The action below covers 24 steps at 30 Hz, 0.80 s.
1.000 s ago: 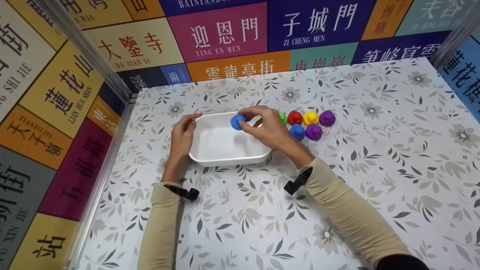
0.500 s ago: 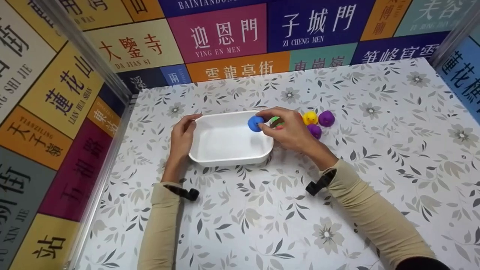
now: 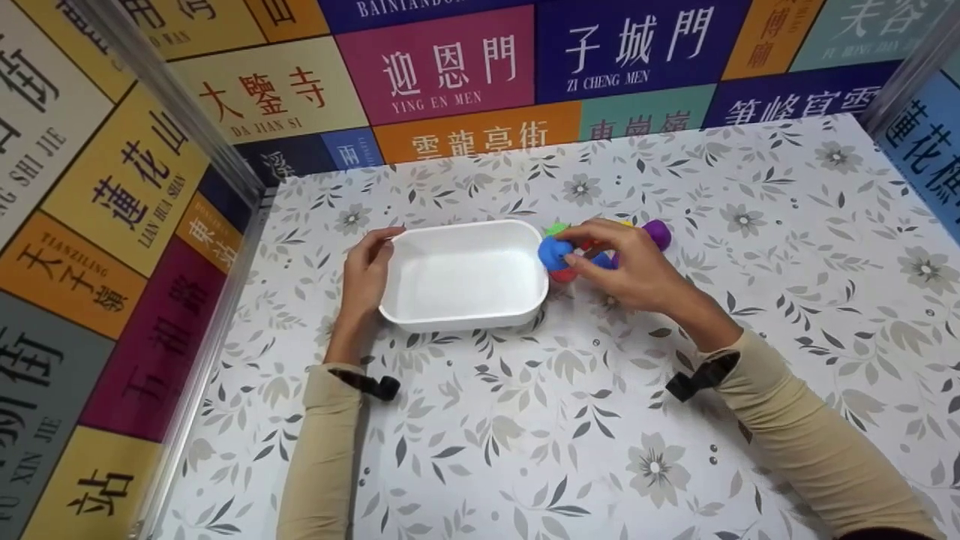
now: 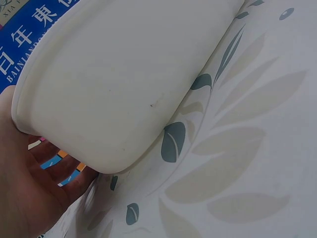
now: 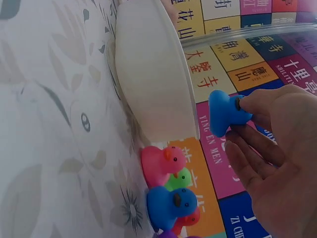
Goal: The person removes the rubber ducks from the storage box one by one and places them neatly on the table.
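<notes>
My right hand (image 3: 626, 262) pinches a blue rubber duck (image 3: 555, 253) between thumb and fingers, just off the right end of a white plastic tub (image 3: 465, 316). In the right wrist view, this blue duck (image 5: 223, 113) is held sideways above the tub's rim level, apart from the tub (image 5: 153, 74). My left hand (image 3: 366, 274) grips the tub's left end. The left wrist view shows its fingers (image 4: 74, 186) against the outer wall. Nothing lies inside the tub in the head view.
Beside the tub's right end stand more ducks: a pink one (image 5: 161, 163), a green one (image 5: 181, 179), a blue one (image 5: 168, 206), a red one (image 5: 190, 218) and a purple one (image 3: 657, 235). Printed wall panels (image 3: 450, 67) border the flowered tabletop (image 3: 510, 420).
My right hand has moved right, carrying the blue duck from above the tub's inside to past its right rim. The left hand and tub stay in place.
</notes>
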{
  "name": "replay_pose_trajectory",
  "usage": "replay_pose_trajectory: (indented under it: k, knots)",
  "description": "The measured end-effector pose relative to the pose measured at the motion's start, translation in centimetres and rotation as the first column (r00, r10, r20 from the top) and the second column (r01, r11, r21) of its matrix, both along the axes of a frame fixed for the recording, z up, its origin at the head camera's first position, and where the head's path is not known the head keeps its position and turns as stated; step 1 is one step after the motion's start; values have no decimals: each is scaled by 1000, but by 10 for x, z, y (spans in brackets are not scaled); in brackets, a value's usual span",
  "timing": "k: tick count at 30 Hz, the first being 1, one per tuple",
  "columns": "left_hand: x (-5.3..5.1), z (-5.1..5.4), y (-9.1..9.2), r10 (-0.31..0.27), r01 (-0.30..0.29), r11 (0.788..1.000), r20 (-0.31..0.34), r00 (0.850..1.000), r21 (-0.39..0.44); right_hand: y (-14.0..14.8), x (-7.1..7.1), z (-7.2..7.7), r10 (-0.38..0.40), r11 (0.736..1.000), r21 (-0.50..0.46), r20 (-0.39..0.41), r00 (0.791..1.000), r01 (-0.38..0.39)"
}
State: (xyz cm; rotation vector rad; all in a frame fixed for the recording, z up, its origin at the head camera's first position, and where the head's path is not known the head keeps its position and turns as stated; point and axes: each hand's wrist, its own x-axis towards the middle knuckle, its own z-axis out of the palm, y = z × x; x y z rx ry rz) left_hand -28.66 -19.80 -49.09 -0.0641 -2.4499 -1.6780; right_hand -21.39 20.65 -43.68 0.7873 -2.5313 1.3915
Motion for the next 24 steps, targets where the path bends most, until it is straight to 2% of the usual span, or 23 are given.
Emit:
replay_pose_trajectory:
  k: [7, 12, 20, 24]
  knots:
    - [0, 0, 1, 3, -2, 1000, 11, 1000, -8, 27, 14, -3, -16, 999, 31, 5, 1000, 16]
    - [-1, 0, 2, 4, -4, 1000, 10, 1000, -6, 45, 21, -5, -54, 997, 52, -2, 999, 54]
    - [-2, -2, -2, -39, 41, 999, -60, 997, 33, 72, 29, -1, -96, 991, 83, -54, 994, 101]
    - [-1, -1, -3, -38, 41, 998, -56, 998, 45, 85, 29, 3, -135, 984, 107, -69, 988, 142]
